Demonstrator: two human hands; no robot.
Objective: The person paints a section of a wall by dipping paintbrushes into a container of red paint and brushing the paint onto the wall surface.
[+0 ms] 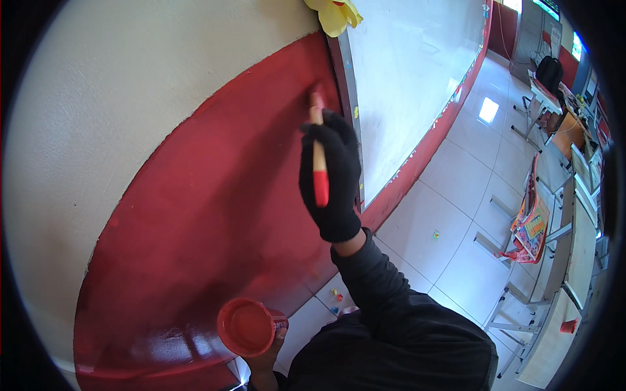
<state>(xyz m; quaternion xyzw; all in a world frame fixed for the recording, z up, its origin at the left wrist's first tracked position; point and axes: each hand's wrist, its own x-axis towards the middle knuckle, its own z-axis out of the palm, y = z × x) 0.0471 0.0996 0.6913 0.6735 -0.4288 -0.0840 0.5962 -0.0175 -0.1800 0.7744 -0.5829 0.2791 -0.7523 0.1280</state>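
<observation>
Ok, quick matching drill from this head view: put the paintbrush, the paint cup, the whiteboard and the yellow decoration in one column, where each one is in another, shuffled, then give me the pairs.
Things:
1. paintbrush
2. paint cup
3. whiteboard
4. yellow decoration

Places:
A. mounted on the wall, to the right of the red painted band
B. gripped in the gloved right hand, bristle end against the red wall
C. at the top corner of the board's frame
D. held low in the bare left hand, full of red paint

Pairs: 1-B, 2-D, 3-A, 4-C
</observation>
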